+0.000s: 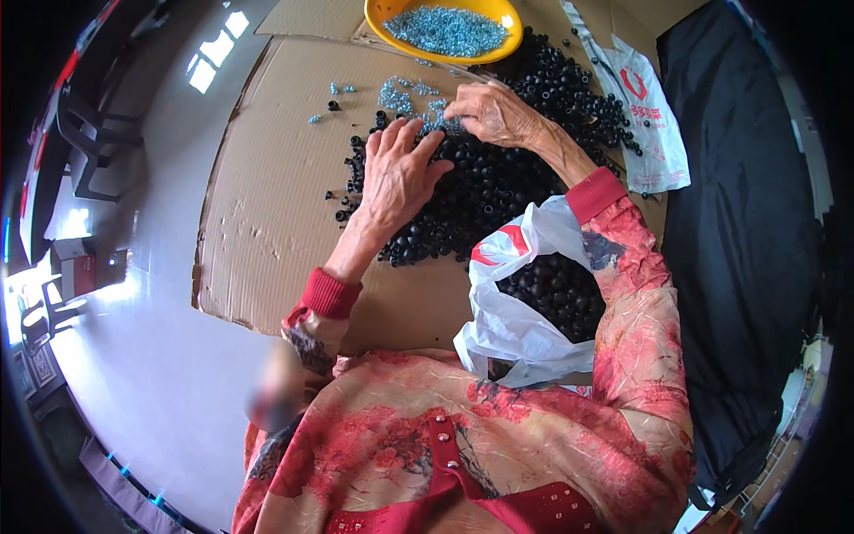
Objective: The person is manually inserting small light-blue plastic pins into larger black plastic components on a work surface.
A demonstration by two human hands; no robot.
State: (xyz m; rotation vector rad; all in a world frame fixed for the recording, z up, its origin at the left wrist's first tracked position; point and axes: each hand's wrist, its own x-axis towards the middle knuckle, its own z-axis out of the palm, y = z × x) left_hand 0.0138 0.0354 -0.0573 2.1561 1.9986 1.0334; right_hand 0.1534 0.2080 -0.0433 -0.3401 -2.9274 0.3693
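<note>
My left hand (391,173) rests at the left side of a heap of small black plastic caps (480,191), fingers spread and fingertips near the heap's far edge. Curled closed, my right hand (498,114) is just right of a patch of small pale-blue pieces (405,96); its fingertips reach the patch's edge, and whatever is between them is hidden. Past both hands stands a yellow bowl (464,60) with many more blue pieces. In front of my body, a white plastic bag (498,316) gapes around more black caps.
Everything lies on a cardboard sheet (258,178). Another white plastic bag (654,133) with red print lies flat at the right, beside black cloth (756,205). A few loose blue pieces (335,88) are scattered left of the heap. Dark chairs (89,142) stand on the floor farther left.
</note>
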